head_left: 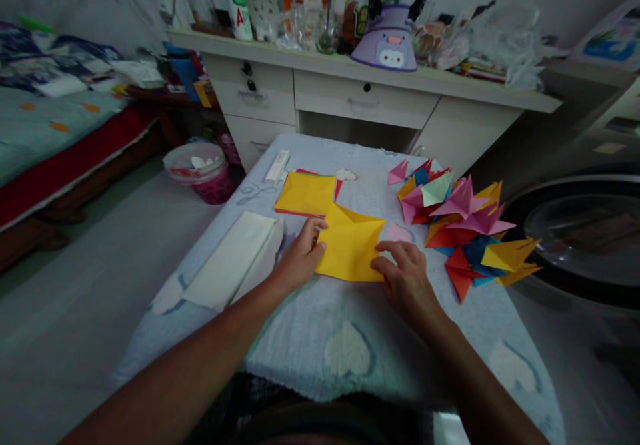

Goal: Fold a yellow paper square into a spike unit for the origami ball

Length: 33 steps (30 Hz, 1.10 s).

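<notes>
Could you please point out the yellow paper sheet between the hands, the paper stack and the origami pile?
Yellow paper sheet (pixel 350 244): head view, middle of its face.
Paper stack (pixel 306 192): head view, its yellow top sheet.
Origami pile (pixel 483 221): head view, a pink piece near its middle.

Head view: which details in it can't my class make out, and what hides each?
All in the head view:
Yellow sheet: underside, facing down; part of its right edge, behind the right hand.
Paper stack: lower sheets' faces, under the top sheet.
Folded paper models: exact count, hidden by overlapping.
Washing machine: remainder, cut off by the right picture edge.
</notes>
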Each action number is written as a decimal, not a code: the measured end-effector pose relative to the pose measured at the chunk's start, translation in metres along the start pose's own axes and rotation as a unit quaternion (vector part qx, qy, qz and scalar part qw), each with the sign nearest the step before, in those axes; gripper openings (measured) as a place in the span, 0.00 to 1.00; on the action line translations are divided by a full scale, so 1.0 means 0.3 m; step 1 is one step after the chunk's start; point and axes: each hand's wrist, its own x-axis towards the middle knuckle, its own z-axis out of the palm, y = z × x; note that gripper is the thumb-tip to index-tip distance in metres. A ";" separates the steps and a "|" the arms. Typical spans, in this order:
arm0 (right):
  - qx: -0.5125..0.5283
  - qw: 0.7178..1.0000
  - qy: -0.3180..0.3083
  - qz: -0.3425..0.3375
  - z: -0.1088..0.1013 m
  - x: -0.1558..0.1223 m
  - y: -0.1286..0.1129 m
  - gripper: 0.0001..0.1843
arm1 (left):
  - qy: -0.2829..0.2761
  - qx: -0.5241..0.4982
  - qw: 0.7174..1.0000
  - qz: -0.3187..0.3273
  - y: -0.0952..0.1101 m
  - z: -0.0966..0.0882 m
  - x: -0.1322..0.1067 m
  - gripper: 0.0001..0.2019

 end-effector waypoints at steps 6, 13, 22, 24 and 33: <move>0.104 0.995 -0.005 0.001 0.065 -0.056 0.031 0.19 | -0.015 0.050 0.998 0.033 0.029 0.007 -0.010 0.07; 0.164 0.986 0.019 -0.009 0.090 -0.074 0.024 0.12 | 0.011 0.063 0.997 0.035 0.037 0.007 -0.014 0.09; 0.193 0.978 0.002 0.083 0.089 -0.065 0.059 0.12 | -0.021 0.115 0.992 0.044 0.034 0.007 -0.028 0.07; 0.196 0.976 0.002 0.092 0.089 -0.062 0.066 0.12 | -0.029 0.145 0.987 0.065 0.035 0.005 -0.029 0.07; 0.219 0.969 0.004 0.109 0.088 -0.065 0.084 0.08 | -0.054 0.235 0.964 0.115 0.023 -0.009 -0.031 0.13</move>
